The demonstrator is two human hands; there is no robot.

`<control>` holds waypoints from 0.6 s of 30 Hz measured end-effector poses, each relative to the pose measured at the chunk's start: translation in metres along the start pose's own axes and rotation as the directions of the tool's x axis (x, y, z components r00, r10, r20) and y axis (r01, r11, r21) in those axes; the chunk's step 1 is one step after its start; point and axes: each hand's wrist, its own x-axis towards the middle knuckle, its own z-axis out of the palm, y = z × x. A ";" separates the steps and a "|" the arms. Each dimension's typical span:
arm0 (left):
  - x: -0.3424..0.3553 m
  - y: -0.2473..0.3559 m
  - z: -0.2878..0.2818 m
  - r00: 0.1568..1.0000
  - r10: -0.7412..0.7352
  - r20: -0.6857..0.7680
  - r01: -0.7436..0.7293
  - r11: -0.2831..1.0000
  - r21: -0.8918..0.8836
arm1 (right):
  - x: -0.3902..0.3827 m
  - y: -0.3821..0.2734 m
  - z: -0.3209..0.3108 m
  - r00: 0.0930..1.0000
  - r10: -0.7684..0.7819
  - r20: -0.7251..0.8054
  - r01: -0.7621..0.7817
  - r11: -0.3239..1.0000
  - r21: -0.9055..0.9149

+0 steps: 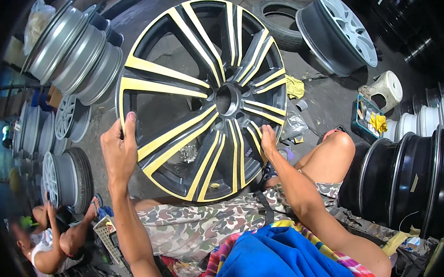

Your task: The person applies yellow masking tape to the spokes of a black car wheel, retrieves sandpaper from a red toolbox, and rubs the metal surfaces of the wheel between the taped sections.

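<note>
A large black alloy wheel rim (208, 87) stands tilted before me, its spoke faces and outer edge covered in pale yellow. My left hand (120, 151) grips its left edge, thumb on the face and fingers behind the rim. Farther right, my right hand (269, 141) is closed on a lower right spoke, near the outer edge. The round centre bore is open and the floor shows through between the spokes. The rim's lower edge lies close to my camouflage shorts (207, 228). The fingertips of both hands are partly hidden behind the rim.
Silver rims (74, 51) are stacked at the upper left. A silver rim (340, 29) and a tyre (281, 23) lie at the back. Black rims (402, 173) line the right side, near a white stool (385, 89) and a tool tray (365, 119). Another person (53, 245) sits at lower left.
</note>
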 end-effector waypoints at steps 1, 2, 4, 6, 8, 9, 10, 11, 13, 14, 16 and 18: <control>-0.004 0.003 0.003 0.999 -0.018 -0.030 0.017 0.999 -0.045 | 0.004 0.002 0.002 0.999 0.013 -0.029 -0.014 1.000 -0.023; -0.005 0.004 0.003 0.999 -0.024 -0.033 0.022 0.999 -0.047 | 0.006 0.005 0.001 1.000 0.010 -0.026 -0.010 1.000 -0.029; -0.011 0.004 -0.002 1.000 -0.009 -0.029 0.009 1.000 0.002 | -0.004 -0.015 -0.002 0.996 0.008 -0.091 -0.014 0.997 -0.074; -0.015 0.006 -0.008 0.998 -0.031 -0.045 0.033 0.999 0.041 | -0.009 -0.011 0.014 0.972 -0.079 -0.221 0.073 0.997 -0.037; -0.014 0.005 0.001 0.998 -0.030 -0.056 0.034 0.997 0.069 | -0.014 -0.019 0.002 0.989 0.040 -0.143 -0.035 0.998 0.043; -0.009 0.014 -0.006 0.998 -0.038 -0.047 0.041 0.996 0.077 | -0.014 -0.010 0.006 0.988 -0.001 -0.157 0.012 0.998 0.069; -0.003 0.017 -0.008 0.998 -0.032 -0.047 0.036 0.996 0.079 | -0.021 -0.006 0.007 0.992 0.028 -0.125 -0.014 0.994 0.112; 0.004 0.020 -0.008 0.998 -0.004 -0.060 0.009 0.997 0.080 | -0.031 -0.002 0.009 0.992 0.046 -0.119 -0.032 0.992 0.119; 0.024 0.021 -0.009 0.996 0.024 -0.081 -0.016 0.995 0.095 | -0.064 0.001 0.019 0.988 0.127 -0.085 -0.113 0.983 0.145; 0.041 0.025 -0.010 0.996 0.063 -0.055 -0.053 0.985 0.167 | -0.081 -0.001 0.022 0.980 0.186 -0.066 -0.173 0.971 0.164; 0.083 0.046 -0.003 0.982 0.182 -0.046 -0.159 0.937 0.312 | -0.100 0.011 0.028 0.932 0.363 0.007 -0.341 0.869 0.358; 0.118 0.062 0.005 0.991 0.062 0.119 -0.110 0.881 0.460 | -0.136 -0.021 0.043 0.896 0.433 -0.096 -0.386 0.868 0.312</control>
